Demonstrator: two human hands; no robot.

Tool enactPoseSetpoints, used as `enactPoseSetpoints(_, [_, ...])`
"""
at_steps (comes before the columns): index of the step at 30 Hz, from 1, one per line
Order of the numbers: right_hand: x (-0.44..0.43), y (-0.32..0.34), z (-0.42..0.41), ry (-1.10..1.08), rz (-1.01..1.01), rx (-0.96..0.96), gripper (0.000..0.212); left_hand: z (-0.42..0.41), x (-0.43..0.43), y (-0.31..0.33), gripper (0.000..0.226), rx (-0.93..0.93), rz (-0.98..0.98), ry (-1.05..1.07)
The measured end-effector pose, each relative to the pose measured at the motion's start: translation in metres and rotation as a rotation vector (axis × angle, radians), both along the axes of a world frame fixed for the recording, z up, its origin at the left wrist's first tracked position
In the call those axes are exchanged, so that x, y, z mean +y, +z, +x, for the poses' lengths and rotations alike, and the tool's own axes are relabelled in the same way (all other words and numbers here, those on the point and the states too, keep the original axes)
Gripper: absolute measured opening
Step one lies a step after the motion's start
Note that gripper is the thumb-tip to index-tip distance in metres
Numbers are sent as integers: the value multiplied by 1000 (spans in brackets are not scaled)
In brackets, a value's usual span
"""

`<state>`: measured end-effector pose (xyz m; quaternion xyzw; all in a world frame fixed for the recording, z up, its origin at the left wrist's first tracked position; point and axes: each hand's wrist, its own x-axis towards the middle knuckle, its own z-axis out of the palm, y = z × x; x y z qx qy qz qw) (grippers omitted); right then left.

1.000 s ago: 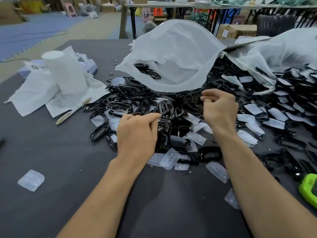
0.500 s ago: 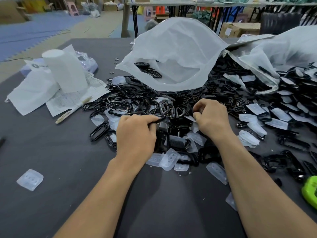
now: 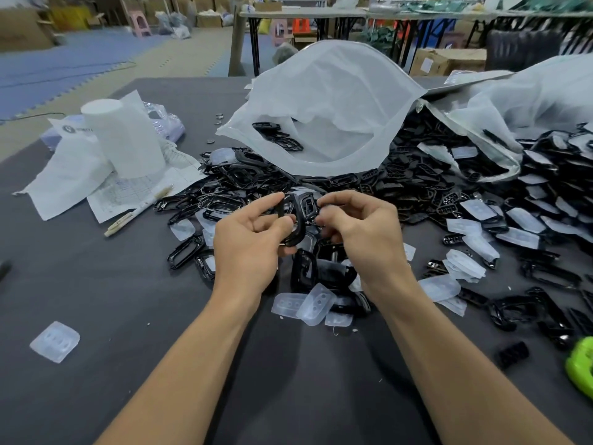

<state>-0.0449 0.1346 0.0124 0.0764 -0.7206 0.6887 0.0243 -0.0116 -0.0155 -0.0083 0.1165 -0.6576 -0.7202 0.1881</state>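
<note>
My left hand pinches a black plastic frame between thumb and fingers, lifted above the pile. My right hand holds a smaller black insert piece against the frame's upper end. Both hands meet over a large heap of black frames and inserts on the dark grey table. Clear soft button pads lie just below my hands.
An open white bag with a few black parts inside stands behind the pile; a second white bag lies at the right. Papers, a white roll and a pen sit at left. A lone clear pad lies front left, a green object at right.
Both hands have risen out of the pile and come together; the left now holds a black frame and the right a small black piece against it.
</note>
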Motion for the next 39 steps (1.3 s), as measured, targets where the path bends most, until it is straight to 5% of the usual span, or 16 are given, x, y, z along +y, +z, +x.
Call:
enactPoseSetpoints(7, [0,-1,-3,87,-270,-163,29,-1,3,-1,33,0,22,-11])
enactPoseSetpoints(12, [-5,-1,0,65,-382,-263,10,0,4,4,30,19,67,-24])
enactPoseSetpoints(22, [-3,-2,-1,12,-269,-254,14,5,4,14,26,22,198,-105])
enactPoseSetpoints(32, [-3,-4,-1,231,-385,-386,30,4,4,10,16,-9,-8,87])
enactPoseSetpoints(36, [-1,-4,-1,281,-414,-429,15,5,1,8,13,2,-43,113])
enactPoseSetpoints(39, [-2,-6,0,251,-360,-415,31,5,4,8,16,-19,-37,88])
